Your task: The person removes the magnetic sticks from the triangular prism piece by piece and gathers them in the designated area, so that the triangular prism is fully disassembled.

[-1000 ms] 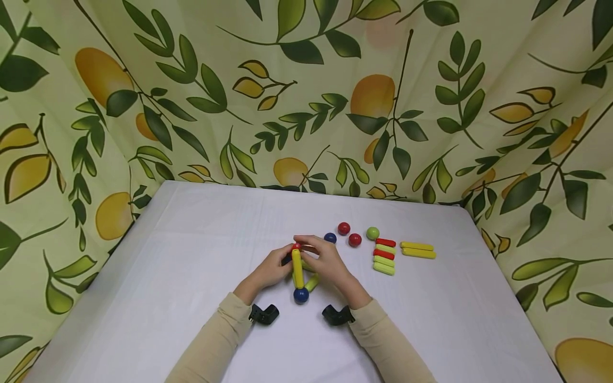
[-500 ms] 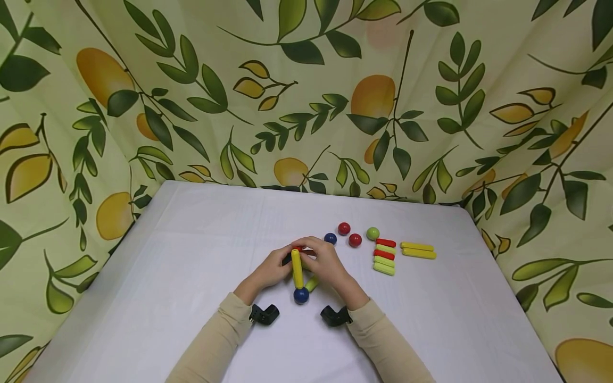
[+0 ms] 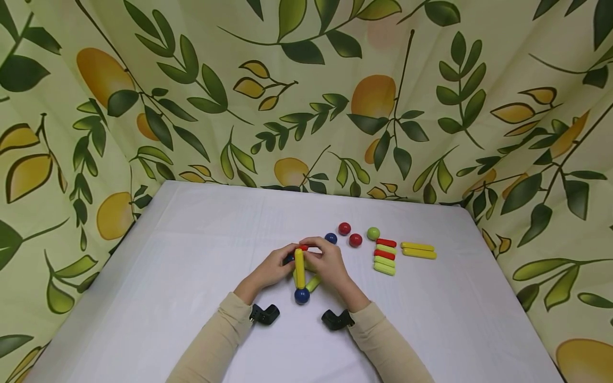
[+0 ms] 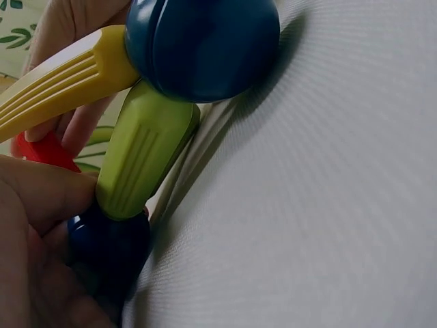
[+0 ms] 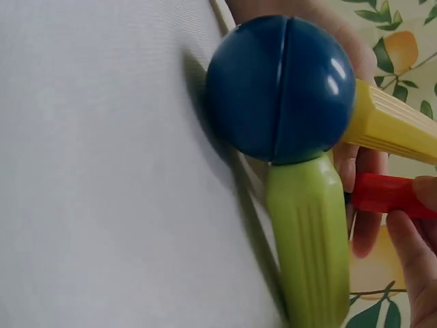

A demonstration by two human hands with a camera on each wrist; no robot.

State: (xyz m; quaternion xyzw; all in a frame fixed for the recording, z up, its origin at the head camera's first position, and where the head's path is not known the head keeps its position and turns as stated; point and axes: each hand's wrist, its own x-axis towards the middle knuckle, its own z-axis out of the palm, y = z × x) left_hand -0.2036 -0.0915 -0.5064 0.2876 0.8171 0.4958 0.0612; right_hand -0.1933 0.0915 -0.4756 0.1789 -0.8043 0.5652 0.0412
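Near the middle of the table, a magnetic stick-and-ball structure stands between the hands. Its front blue ball (image 3: 301, 296) joins an upright yellow stick (image 3: 299, 268) and green sticks (image 5: 311, 239) low on the table. The left hand (image 3: 272, 267) grips another dark blue ball (image 4: 109, 246) at the far end of a green stick, thumb against the joint. The right hand (image 3: 329, 263) pinches a red stick (image 5: 386, 195) between thumb and fingers, behind the yellow stick. One end of the red stick lies close to the left hand's fingers; whether it touches the ball is hidden.
Behind and right of the hands lie a loose blue ball (image 3: 330, 238), red balls (image 3: 355, 240) and a green ball (image 3: 373, 233). Farther right are a column of short red and green sticks (image 3: 384, 261) and two yellow sticks (image 3: 418, 250). A patterned curtain (image 3: 306, 106) surrounds the white table (image 3: 215, 223).
The right hand's fingers have drawn in from reaching over the structure and shifted with the red stick behind the yellow one. The yellow stick's top has moved slightly right. The left hand stays put.
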